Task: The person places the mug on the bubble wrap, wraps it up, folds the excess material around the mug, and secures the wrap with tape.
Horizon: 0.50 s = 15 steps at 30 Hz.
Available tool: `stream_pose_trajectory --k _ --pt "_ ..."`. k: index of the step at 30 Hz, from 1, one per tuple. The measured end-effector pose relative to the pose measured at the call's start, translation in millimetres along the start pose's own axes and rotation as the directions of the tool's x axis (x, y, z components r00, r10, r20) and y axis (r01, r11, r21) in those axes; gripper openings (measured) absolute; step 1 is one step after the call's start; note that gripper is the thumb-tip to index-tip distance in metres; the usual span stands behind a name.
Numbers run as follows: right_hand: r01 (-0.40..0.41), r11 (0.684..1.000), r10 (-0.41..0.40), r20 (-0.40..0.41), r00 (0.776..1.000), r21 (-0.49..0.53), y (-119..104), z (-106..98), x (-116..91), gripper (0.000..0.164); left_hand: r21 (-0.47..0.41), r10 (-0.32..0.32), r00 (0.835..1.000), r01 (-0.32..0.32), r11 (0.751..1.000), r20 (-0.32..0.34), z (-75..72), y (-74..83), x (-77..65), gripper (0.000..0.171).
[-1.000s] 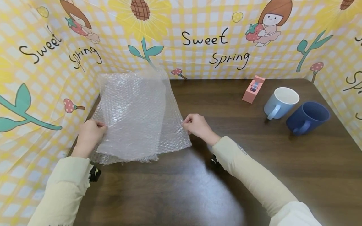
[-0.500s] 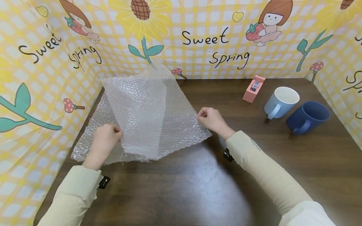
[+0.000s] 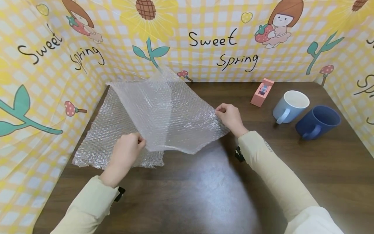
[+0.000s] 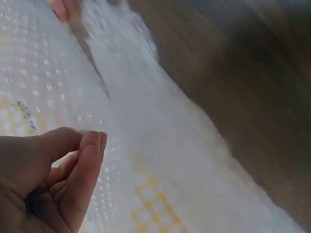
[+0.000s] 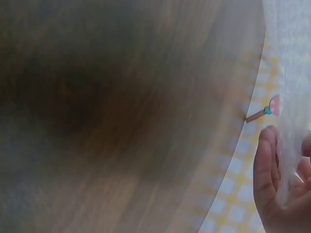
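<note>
A clear sheet of bubble wrap [image 3: 187, 113] is held up between both hands, its far part rising in front of the patterned backdrop. My left hand [image 3: 126, 150] pinches its near left edge between thumb and fingertips; the left wrist view shows the same hand [image 4: 63, 179] with fingertips together on the film. At the right edge, my right hand [image 3: 230, 117] pinches the sheet, and in the right wrist view the fingers [image 5: 265, 167] lie along the film. Another piece of bubble wrap [image 3: 99, 139] lies flat on the table under and left of the raised sheet.
Right of the hands stand a light blue mug [image 3: 289, 107] and a dark blue mug [image 3: 317, 123]. Behind them sits a pink tape dispenser [image 3: 262, 93]. A yellow checked cloth backdrop [image 3: 210, 71] closes off the back and sides of the dark wooden table [image 3: 187, 195].
Both hands have moved right, carrying the raised sheet with them. The right hand has also gone farther back. More of the bubble wrap lying on the table at left now shows.
</note>
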State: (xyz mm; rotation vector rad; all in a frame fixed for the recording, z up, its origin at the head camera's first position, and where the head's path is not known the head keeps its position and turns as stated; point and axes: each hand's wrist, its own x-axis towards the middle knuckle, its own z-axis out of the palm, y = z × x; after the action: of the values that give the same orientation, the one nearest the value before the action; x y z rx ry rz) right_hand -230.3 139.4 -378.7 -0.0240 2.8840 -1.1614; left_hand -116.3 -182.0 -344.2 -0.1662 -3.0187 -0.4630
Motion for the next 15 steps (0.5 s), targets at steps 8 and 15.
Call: stream_pose_trajectory --k 8,15 --pt "-0.060 0.996 0.055 -0.070 0.996 -0.066 5.0 -9.3 6.7 0.017 0.029 0.036 0.999 -0.037 0.999 0.031 13.3 27.2 -8.1 0.041" --pt "-0.060 0.994 0.051 -0.098 0.994 -0.092 8.8 -9.3 10.3 0.018 0.029 0.051 0.995 -0.053 0.998 0.082 22.8 37.6 -9.0 0.041"
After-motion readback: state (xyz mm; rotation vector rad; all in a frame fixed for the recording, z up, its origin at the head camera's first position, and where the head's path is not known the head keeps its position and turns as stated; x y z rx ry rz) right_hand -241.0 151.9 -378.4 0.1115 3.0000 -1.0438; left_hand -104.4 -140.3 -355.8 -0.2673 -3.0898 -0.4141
